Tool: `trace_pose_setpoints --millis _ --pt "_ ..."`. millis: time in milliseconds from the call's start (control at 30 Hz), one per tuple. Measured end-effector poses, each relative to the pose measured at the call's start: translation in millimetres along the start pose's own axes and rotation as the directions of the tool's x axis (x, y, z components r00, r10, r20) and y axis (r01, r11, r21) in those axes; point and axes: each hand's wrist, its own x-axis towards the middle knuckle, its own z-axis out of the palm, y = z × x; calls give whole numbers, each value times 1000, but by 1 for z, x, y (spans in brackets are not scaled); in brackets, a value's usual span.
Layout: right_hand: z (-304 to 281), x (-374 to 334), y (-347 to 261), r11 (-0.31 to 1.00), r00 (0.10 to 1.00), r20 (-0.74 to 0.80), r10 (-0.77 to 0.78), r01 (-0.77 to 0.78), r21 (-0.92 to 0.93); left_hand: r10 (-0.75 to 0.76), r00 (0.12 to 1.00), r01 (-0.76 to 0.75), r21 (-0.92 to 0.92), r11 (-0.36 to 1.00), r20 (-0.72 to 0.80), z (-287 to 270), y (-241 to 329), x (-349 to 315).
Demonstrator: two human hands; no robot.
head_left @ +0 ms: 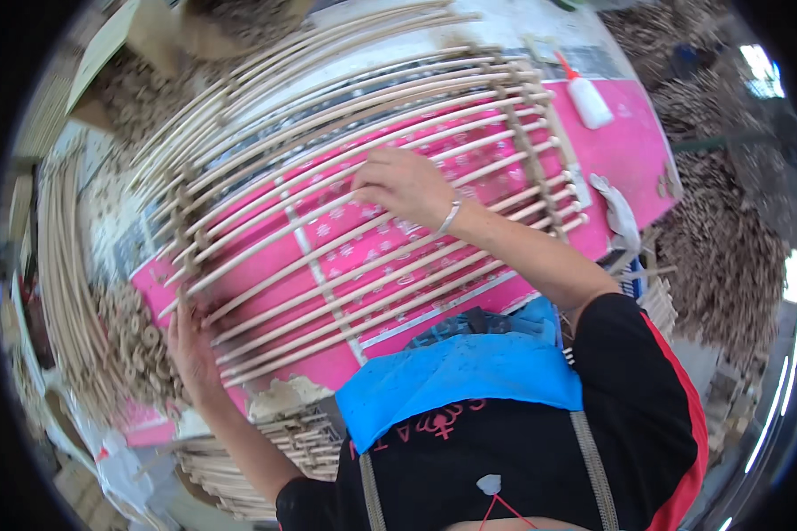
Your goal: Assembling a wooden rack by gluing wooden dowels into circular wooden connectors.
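Long pale wooden rods (pixel 372 263) lie side by side across a pink patterned table cover (pixel 266 265), slanting up to the right. My left hand (pixel 190 350) is at the rods' left ends, its fingers closed about a rod end beside a wooden crosspiece (pixel 181 203); the fingertips are partly hidden. Over the middle of the rods, my right hand (pixel 403 186) is bent with its fingers curled together around a rod. Near the rods' right ends runs another wooden crosspiece (pixel 530 146).
A white squeeze bottle with a red nozzle (pixel 589 103) lies at the back right, and a pale glove (pixel 617 211) lies by the right edge. Small wooden rings (pixel 142 341) are heaped at the left, beside bundled long strips (pixel 66 265). Large piles of wooden pieces (pixel 717 212) stand to the right.
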Motion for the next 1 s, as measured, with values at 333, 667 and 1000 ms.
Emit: trace_pose_setpoints --millis 333,667,1000 --pt "-19 2 -3 996 988 128 89 -92 17 524 775 -445 894 58 352 29 41 -14" --pt "-16 3 -8 994 995 92 26 -17 -105 477 788 -473 879 65 389 25 14 7" --pt "-17 4 -11 948 990 -3 -142 135 -290 484 788 -467 882 66 381 31 7 10"
